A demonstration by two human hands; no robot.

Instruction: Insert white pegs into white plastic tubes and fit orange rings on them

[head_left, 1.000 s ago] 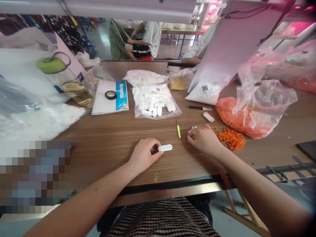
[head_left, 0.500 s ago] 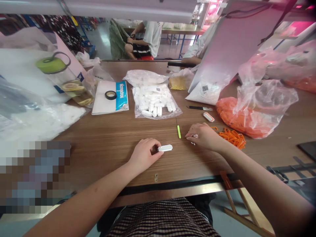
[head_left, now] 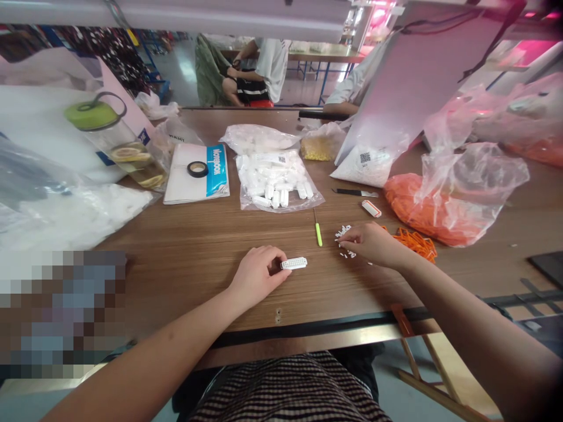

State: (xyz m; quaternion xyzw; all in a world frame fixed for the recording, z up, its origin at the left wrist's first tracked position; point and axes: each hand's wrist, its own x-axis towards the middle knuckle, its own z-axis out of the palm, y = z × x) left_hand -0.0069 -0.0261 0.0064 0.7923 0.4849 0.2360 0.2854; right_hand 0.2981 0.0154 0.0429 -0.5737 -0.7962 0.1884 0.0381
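A white multi-hole connector housing [head_left: 295, 263] lies between the thumb and fingers of my left hand [head_left: 258, 275], its rows of small holes facing up. My right hand [head_left: 369, 243] is at the small loose white pegs [head_left: 343, 231], thumb and forefinger closed together among them. Whether a peg is in that pinch is too small to tell. Left of the pegs lies a thin tool with a yellow-green handle [head_left: 319, 234]. Orange rectangular frames [head_left: 416, 243] are heaped beyond my right wrist, and a white housing with an orange insert [head_left: 372, 208] lies above my right hand.
A bag of white housings [head_left: 279, 181] lies mid-table, beside a notebook [head_left: 182, 176] with black tape [head_left: 197, 169] on it. A bottle [head_left: 127, 149] leans at left. A bag of orange frames [head_left: 433, 205], a black-handled blade tool [head_left: 354, 192] and a bag of white pieces [head_left: 367, 164] are at right.
My right hand has drawn a little to the right, uncovering more of the white pegs. My left hand stays put with the connector housing.
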